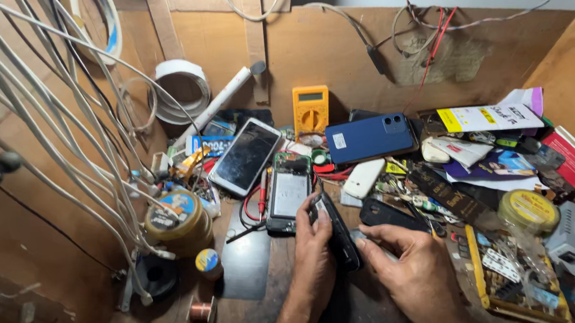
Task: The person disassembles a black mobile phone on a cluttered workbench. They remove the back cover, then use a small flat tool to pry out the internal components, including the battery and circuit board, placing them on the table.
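Both hands work at the near edge of the counter: the left hand has its fingers curled shut around a dark phone, held on edge and tilted, while the right hand pinches a small grey tool whose tip touches the phone's side. Just beyond them lies an opened phone with bare circuit board; a white-framed phone lies to its left and a blue phone to its right. A yellow multimeter stands against the back wall, and a round tin sits toward the left edge.
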